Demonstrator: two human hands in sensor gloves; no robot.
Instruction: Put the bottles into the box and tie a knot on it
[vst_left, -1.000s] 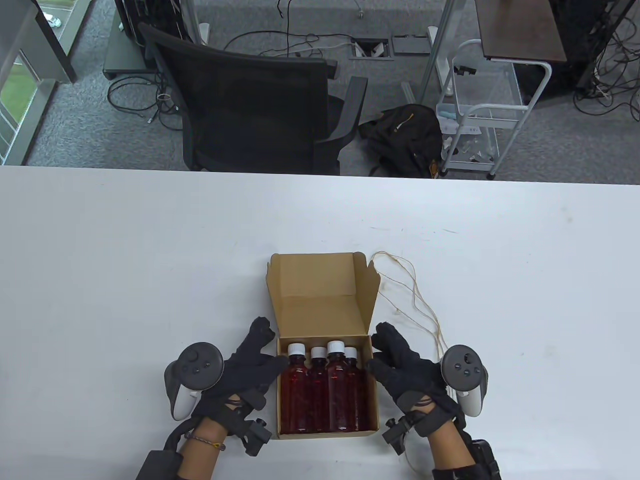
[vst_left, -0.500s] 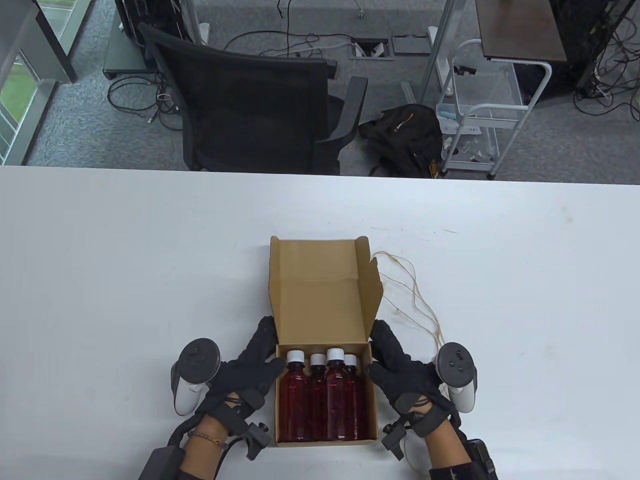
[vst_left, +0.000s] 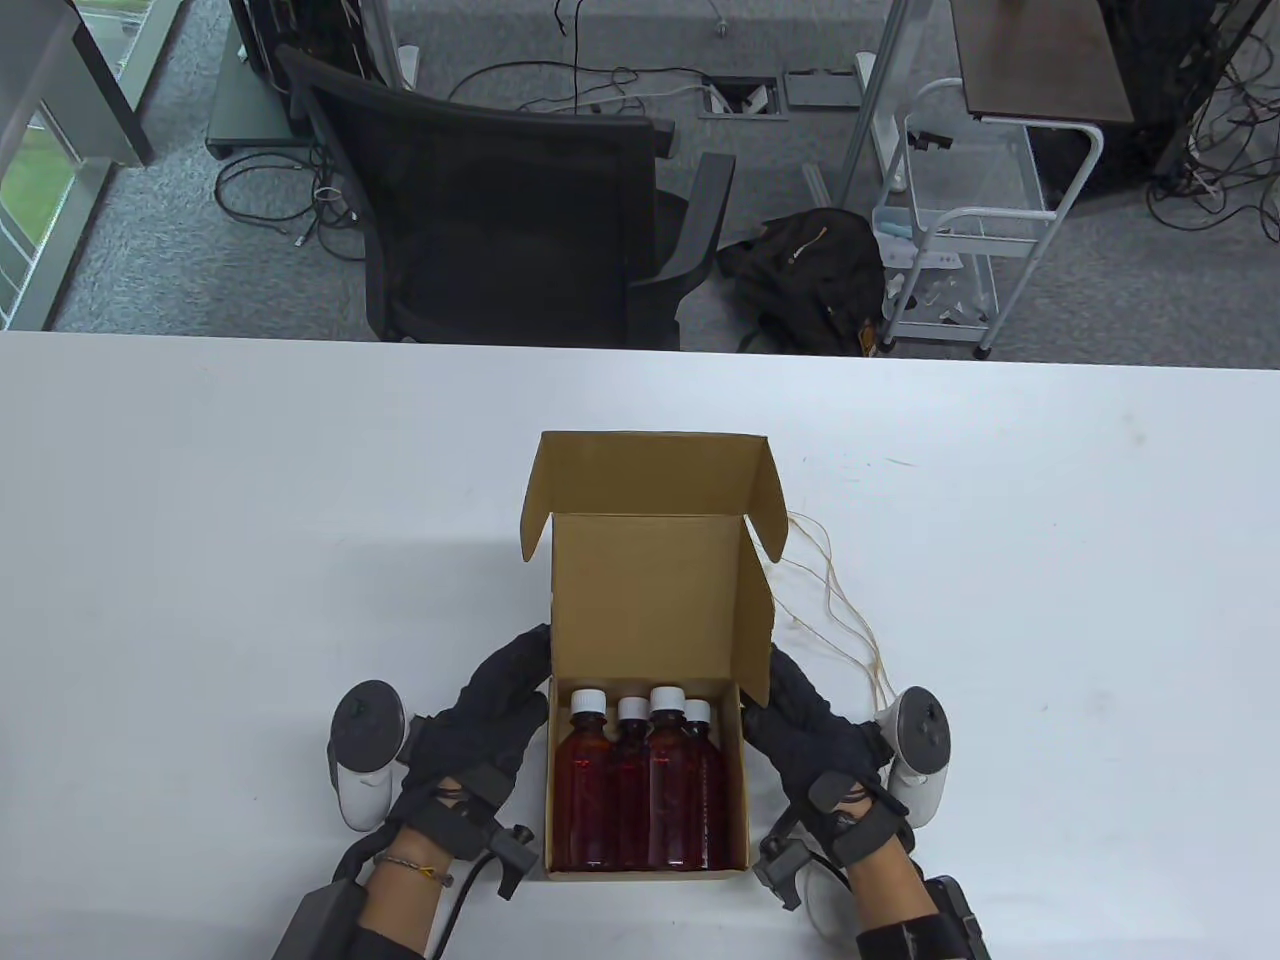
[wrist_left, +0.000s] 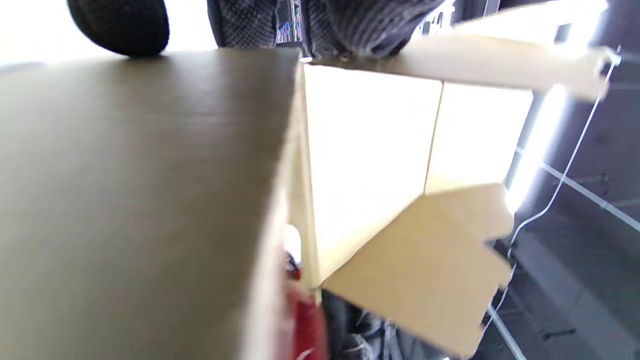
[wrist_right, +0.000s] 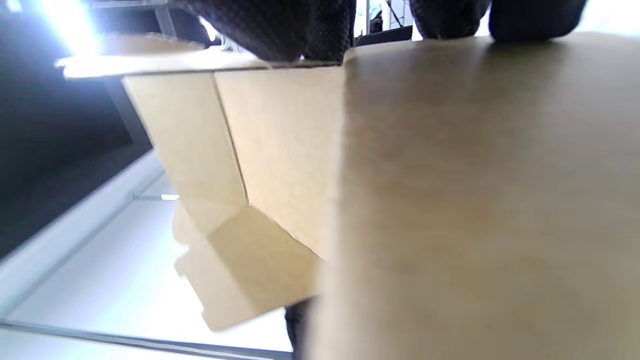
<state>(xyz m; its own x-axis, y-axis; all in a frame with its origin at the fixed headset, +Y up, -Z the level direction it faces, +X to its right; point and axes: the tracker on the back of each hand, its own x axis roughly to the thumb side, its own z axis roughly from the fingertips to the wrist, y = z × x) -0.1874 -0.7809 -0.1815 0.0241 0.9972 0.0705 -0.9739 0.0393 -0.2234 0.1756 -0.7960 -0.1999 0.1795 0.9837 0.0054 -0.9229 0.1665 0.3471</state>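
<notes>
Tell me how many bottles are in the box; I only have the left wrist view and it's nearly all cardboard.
Observer: Four bottles lie side by side in the box, white caps toward the raised lid.
Operator: Where's the string?
Observer: The string lies loose on the table, right of the box, beyond the right hand.
Operator: And that hand?
Observer: It's against the box's right side, fingers reaching behind the lid, mirroring the left hand.

table view bright, even, sharp; wrist views blurred, backlit glare.
</notes>
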